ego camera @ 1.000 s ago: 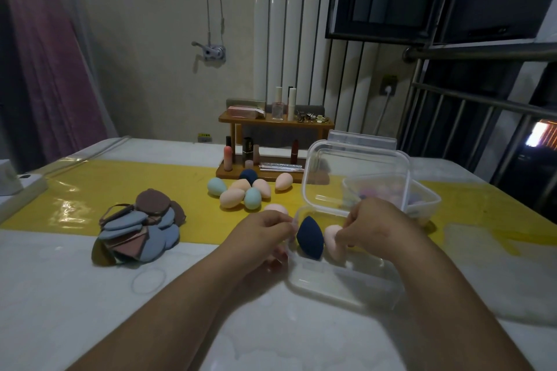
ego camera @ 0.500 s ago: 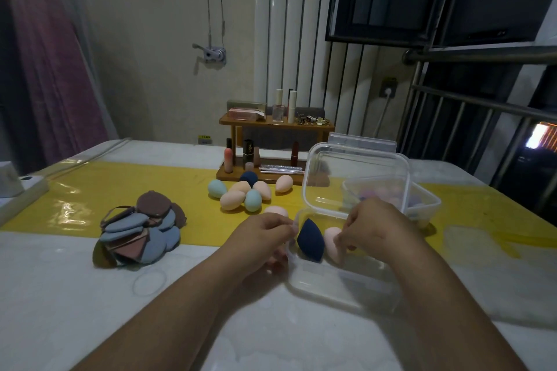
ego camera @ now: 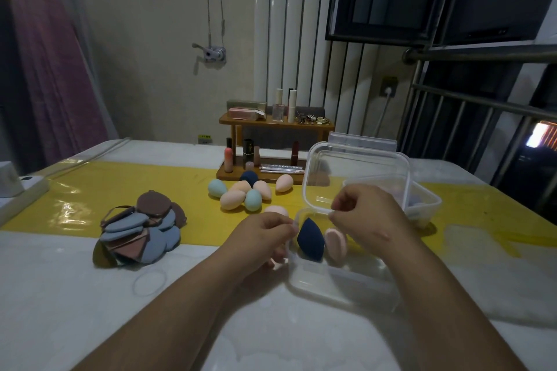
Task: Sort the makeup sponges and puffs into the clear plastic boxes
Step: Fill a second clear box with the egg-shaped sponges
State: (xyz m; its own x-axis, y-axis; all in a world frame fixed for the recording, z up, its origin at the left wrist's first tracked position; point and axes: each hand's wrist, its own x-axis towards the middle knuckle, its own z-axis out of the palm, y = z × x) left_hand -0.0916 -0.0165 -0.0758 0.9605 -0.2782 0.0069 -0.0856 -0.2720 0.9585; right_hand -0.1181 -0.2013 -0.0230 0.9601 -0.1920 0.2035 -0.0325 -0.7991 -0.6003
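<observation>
A clear plastic box [ego camera: 340,289] stands in front of me with its lid [ego camera: 355,172] tipped up behind it. Inside it are a navy sponge [ego camera: 310,239] and a pink sponge [ego camera: 335,245], both on end. My left hand [ego camera: 265,235] is at the box's left rim, fingers curled round something pink [ego camera: 275,262], apparently a sponge, mostly hidden under the hand. My right hand [ego camera: 364,214] hovers over the box with curled fingers, holding nothing I can see. Loose egg-shaped sponges [ego camera: 241,193] and a heap of flat puffs [ego camera: 141,232] lie on the yellow runner.
A second clear box [ego camera: 425,205] holding sponges stands behind the lid at the right. A wooden cosmetics rack [ego camera: 271,126] stands at the back. A thin clear ring [ego camera: 149,281] lies near my left forearm. A white block [ego camera: 18,190] sits at the far left edge.
My right hand has let go of the pink sponge in the box and risen a little above it. My left hand has stayed at the box's rim.
</observation>
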